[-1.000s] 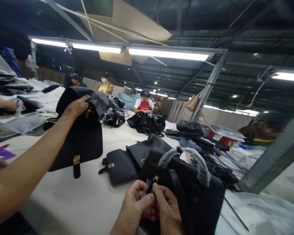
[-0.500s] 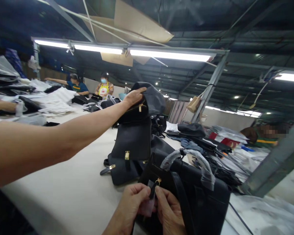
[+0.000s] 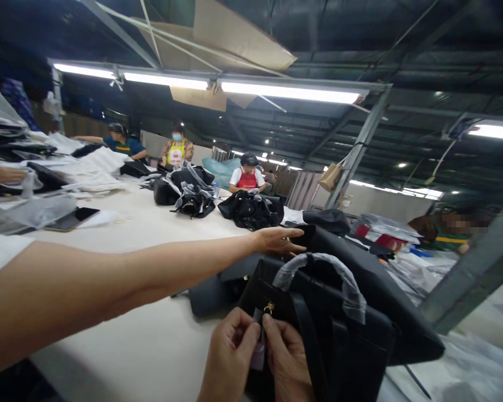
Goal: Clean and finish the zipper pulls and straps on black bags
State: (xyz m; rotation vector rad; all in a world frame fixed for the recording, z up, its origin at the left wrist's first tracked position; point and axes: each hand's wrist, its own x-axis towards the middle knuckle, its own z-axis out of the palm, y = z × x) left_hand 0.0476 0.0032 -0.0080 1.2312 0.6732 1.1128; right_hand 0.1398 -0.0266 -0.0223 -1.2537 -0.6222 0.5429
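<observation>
A black leather backpack (image 3: pixel 360 340) stands before me, its top handle (image 3: pixel 337 268) wrapped in clear plastic. On its near panel sits a small gold clasp with a ring (image 3: pixel 269 307). Just below the ring, my left hand (image 3: pixel 230 352) pinches a short black strap (image 3: pixel 259 333) partly covered in thin translucent wrap. The fingers of my right hand (image 3: pixel 289 354) close on the strap from the other side, thumb tip by the ring. My fingers hide most of the strap. Behind this bag lies another large black bag (image 3: pixel 402 312), and a co-worker's open hand (image 3: pixel 279 241) is at its upper edge.
The co-worker's arm (image 3: pixel 151 273) stretches across the white table (image 3: pixel 121 340) from the left. Black bags (image 3: pixel 193 190) are piled farther back, and a phone (image 3: pixel 72 219) lies at left. A metal post (image 3: pixel 478 268) slants at right. Several other people work around.
The co-worker's arm has swung right and down. The black bag it held up now lies behind mine, and the hand has opened. My hands stay at the strap with small finger shifts.
</observation>
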